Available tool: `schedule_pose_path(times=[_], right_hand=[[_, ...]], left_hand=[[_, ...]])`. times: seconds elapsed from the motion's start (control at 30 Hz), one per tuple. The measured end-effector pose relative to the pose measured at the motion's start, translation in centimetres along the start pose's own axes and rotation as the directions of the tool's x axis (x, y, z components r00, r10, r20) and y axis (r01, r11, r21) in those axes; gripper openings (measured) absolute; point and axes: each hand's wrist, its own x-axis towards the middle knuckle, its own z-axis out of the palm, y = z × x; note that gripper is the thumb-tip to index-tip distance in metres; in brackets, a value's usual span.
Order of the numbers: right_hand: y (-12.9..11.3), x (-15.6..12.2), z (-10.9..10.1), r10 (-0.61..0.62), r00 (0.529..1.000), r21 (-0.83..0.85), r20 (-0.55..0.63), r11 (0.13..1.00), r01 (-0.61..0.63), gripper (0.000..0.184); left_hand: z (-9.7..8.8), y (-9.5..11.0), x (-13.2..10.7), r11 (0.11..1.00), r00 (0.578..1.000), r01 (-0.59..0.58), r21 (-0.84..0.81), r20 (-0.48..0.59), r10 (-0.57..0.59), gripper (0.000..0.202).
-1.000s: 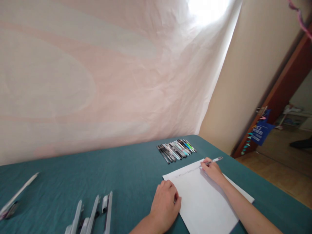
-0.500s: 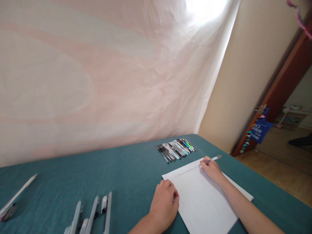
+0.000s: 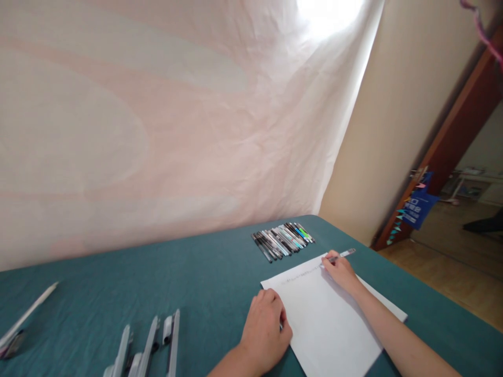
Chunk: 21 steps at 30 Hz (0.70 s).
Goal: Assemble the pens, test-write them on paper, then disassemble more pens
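Note:
My right hand [image 3: 338, 269] is closed round a pen [image 3: 347, 253], whose clear, grey-tipped end points up to the right. The pen's writing end is at the top of a white sheet of paper [image 3: 322, 319], by a row of small dark marks. My left hand [image 3: 267, 327] rests at the paper's left edge with its fingers curled. A small pale bit shows between its thumb and fingers, too hidden to name.
A row of several pens [image 3: 283, 242] lies beyond the paper on the green tablecloth [image 3: 188, 277]. Several pens with caps [image 3: 149, 345] lie at the front left. A pale slim pen [image 3: 33, 309] is farther left. A hanging cloth [image 3: 176, 131] backs the table; a doorway [image 3: 444, 157] is at right.
My left thumb has shifted slightly right over the paper's edge. My right hand and pen stay almost in place, and the whole view has moved a little.

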Motion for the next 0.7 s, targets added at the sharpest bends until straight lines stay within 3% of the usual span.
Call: schedule_pose_path(times=[0.7], right_hand=[[0.05, 0.15, -0.05, 0.014, 1.000, -0.065, -0.003, 0.998, -0.014, 0.023]], left_hand=[[-0.37, 0.16, 0.03, 1.000, 1.000, 0.002, 0.006, 0.029, -0.002, 0.010]])
